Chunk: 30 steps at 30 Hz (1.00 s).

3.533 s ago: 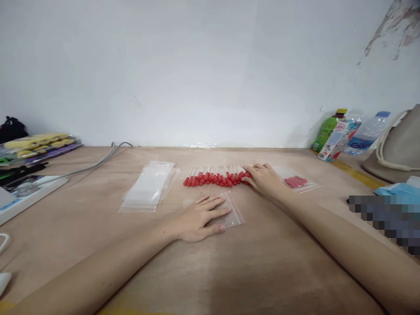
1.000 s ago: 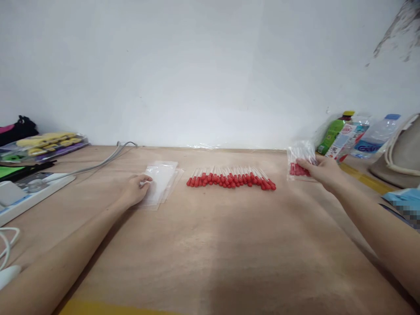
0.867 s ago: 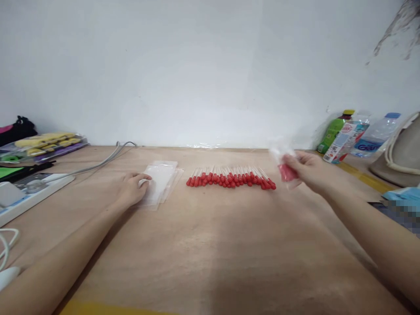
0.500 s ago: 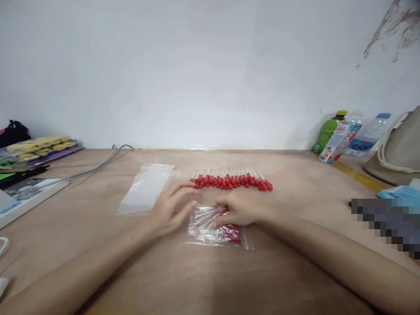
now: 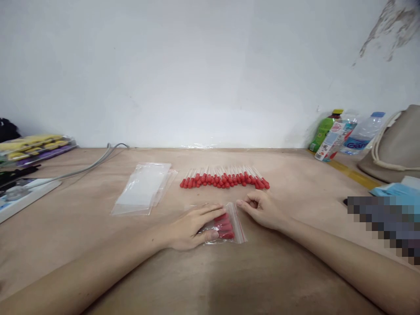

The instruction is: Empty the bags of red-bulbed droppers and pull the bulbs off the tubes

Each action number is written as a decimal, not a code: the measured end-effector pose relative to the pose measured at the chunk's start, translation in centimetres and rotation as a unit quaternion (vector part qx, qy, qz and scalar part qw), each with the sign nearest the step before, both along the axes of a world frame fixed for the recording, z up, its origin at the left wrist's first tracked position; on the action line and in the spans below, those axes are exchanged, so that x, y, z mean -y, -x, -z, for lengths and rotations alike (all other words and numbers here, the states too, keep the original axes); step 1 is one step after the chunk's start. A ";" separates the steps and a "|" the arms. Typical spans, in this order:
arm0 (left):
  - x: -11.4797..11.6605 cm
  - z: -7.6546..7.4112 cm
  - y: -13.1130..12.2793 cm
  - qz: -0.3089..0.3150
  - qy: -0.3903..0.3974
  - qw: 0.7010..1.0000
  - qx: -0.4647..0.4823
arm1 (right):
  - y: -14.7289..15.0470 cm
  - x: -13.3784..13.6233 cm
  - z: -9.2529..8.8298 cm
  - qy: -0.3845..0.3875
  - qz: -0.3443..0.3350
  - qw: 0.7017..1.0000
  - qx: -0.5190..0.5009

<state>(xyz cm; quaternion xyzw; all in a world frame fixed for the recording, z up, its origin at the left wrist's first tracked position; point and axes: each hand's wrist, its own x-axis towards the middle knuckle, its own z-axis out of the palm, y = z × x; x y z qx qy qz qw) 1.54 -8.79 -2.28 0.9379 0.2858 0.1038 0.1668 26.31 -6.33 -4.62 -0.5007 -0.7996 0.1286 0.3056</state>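
A clear plastic zip bag [image 5: 240,227] with several red-tipped sticks [image 5: 225,228] inside lies on the table in front of me. My left hand [image 5: 197,225] rests flat across its left part, fingers stretched out over the red tips and thumb along the near side. At the bag's upper right corner, by the red-lined seal, my right hand [image 5: 259,209] is closed, with thumb and curled fingers pinched at the edge. Beyond the hands, a row of loose red-tipped sticks [image 5: 226,179] lies with the tips toward me. Left of them are stacked clear zip bags [image 5: 142,188].
Bottles [image 5: 324,131], a carton [image 5: 334,140] and a beige bag [image 5: 397,144] stand at the back right. A blue packet [image 5: 393,192] lies at the right. On the left are a grey cable [image 5: 95,164], a white power strip [image 5: 36,192] and yellow packaged items [image 5: 39,148].
My left hand has moved right and down onto the bag. My right hand has come off the bag's top and moved right to its sealed edge. The view has shifted slightly.
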 end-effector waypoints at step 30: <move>-2.7 1.2 -3.2 0.003 -0.094 0.981 0.167 | 1.2 1.2 0.9 -0.286 -0.154 0.945 0.041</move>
